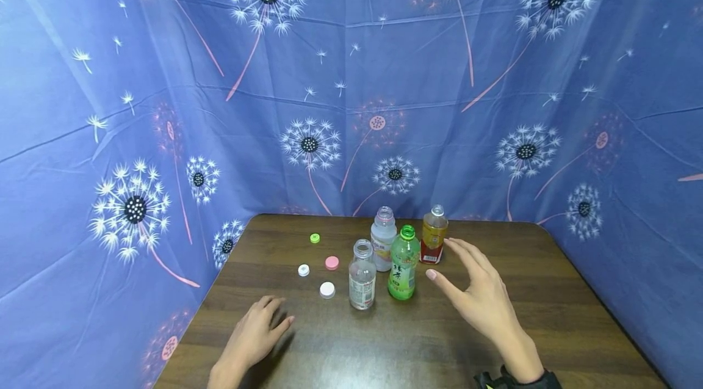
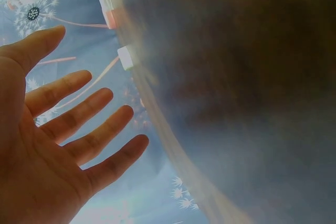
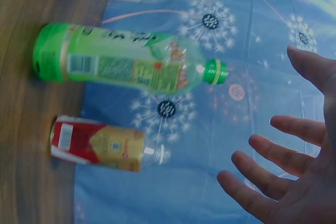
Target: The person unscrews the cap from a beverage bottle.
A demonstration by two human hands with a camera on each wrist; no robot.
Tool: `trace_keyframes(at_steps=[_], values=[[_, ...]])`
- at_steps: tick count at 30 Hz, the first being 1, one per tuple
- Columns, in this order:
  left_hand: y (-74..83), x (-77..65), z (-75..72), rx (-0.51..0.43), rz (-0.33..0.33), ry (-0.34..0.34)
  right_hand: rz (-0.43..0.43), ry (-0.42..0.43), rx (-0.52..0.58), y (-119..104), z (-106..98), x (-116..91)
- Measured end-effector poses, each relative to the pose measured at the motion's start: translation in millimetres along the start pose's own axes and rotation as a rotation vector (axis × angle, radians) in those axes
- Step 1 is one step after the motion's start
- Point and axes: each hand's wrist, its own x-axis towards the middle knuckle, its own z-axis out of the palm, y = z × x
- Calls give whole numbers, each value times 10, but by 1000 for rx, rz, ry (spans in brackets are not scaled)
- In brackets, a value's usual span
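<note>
My right hand (image 1: 486, 297) hovers with spread fingers and thumb just right of the green bottle (image 1: 403, 267), holding nothing. Behind that bottle stands a bottle with a red and yellow label (image 1: 434, 236), near my right fingertips in the head view. A clear bottle (image 1: 362, 279) and a whitish bottle (image 1: 384, 239) stand to the left; all are upright and uncapped. Over the front left of the table, my left hand (image 1: 252, 333) is empty, its fingers spread in the left wrist view. Nearest to it are a larger white cap (image 1: 327, 290) and a small white cap (image 1: 304, 270).
A pink cap (image 1: 332, 262) and a green cap (image 1: 315, 238) lie farther back on the brown wooden table (image 1: 549, 316). Blue cloth (image 1: 351, 71) with dandelion prints hangs behind the table and along both sides.
</note>
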Motion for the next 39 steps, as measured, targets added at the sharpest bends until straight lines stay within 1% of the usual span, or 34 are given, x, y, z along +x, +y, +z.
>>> trace_keyframes(at_steps=[3, 8, 13, 18, 22, 27, 30, 34, 39], values=[[-16, -28, 2, -9, -4, -13, -31, 1, 42, -61, 14, 24], [-16, -56, -2, -21, -8, -27, -75, -14, 76, -186, 52, 83], [10, -80, -59, -20, -14, -24, -118, -40, 111, -338, 151, 179], [43, -100, -116, -6, 2, -3, -127, -62, 150, -471, 276, 278], [66, -115, -149, -5, 13, 14, -102, -87, 170, -527, 391, 329], [91, -130, -205, -21, 7, 13, -70, -117, 155, -533, 542, 368], [100, -142, -247, -28, 4, 12, -88, -125, 142, -521, 633, 387], [107, -162, -284, -32, -2, 9, -121, -120, 94, -498, 744, 405], [113, -181, -293, -27, -1, 16, -136, -92, 64, -519, 780, 404]])
